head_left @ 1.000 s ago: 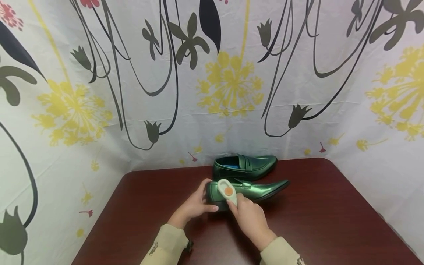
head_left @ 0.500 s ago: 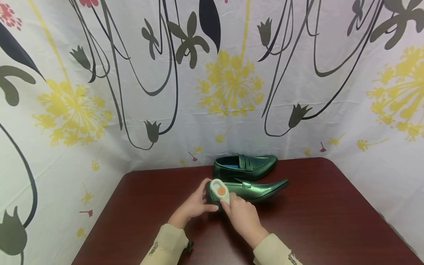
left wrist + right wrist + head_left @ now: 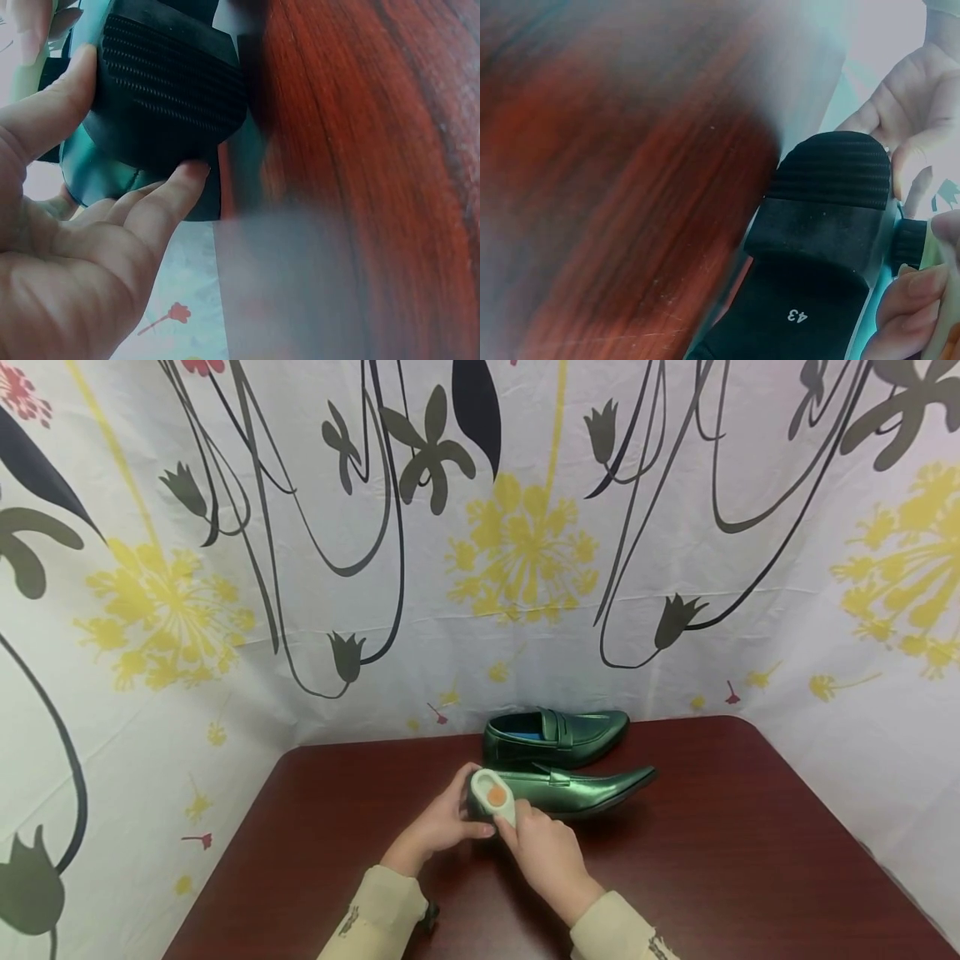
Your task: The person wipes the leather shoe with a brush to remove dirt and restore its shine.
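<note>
A shiny green loafer [image 3: 592,795] is tipped on the table with its toe to the right. My left hand [image 3: 442,822] grips it around the heel, thumb on the near side and fingers behind. The ridged black heel [image 3: 172,82] fills the left wrist view; in the right wrist view the black sole [image 3: 802,292] bears the number 43. My right hand [image 3: 549,852] holds a small shoe brush [image 3: 484,780], its pale green body marked with an orange dot. The brush's black bristles [image 3: 909,244] lie against the loafer's side near the heel.
A second green loafer [image 3: 592,739] stands upright just behind, at the back edge of the dark red-brown table [image 3: 712,860]. A white floral-print cloth [image 3: 510,677] hangs around the table's back and sides.
My right hand has slid the brush leftward along the loafer's side to the heel, mostly in the first half second. My left hand and both loafers have stayed in place.
</note>
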Action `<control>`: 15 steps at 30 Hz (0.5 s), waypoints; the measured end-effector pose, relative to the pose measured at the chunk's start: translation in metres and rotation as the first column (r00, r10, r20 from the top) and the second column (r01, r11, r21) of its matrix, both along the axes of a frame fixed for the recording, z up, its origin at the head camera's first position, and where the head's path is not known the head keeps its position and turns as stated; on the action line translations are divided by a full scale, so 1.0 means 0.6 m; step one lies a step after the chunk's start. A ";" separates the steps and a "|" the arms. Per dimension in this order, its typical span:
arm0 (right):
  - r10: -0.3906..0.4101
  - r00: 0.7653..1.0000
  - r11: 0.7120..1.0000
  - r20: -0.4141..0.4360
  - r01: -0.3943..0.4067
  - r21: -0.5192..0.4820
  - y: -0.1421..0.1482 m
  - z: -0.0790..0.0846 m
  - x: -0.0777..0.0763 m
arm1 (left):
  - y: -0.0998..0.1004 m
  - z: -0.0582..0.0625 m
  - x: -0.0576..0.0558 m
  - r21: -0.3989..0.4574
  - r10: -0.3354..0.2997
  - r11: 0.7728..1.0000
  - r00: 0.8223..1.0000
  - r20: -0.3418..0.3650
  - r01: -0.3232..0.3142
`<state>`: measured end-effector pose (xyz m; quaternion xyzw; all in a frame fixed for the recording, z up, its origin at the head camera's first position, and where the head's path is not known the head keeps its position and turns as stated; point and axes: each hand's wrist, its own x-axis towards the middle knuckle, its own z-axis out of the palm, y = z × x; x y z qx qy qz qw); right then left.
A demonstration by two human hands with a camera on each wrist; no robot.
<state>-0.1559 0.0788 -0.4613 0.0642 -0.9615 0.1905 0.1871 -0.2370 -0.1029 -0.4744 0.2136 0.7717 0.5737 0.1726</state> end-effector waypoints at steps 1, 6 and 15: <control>0.003 1.000 1.000 -0.013 -0.003 0.005 0.000 -0.002 0.001 | 0.000 0.000 0.000 0.002 -0.002 1.000 1.000 0.000 0.002; 0.018 0.998 1.000 -0.058 -0.017 0.021 0.002 -0.012 0.004 | 0.001 -0.001 -0.001 0.010 -0.012 1.000 1.000 -0.015 0.012; 0.050 0.997 0.998 -0.055 -0.047 0.043 0.010 -0.013 0.015 | 0.001 0.000 -0.002 0.000 0.003 1.000 1.000 -0.019 -0.003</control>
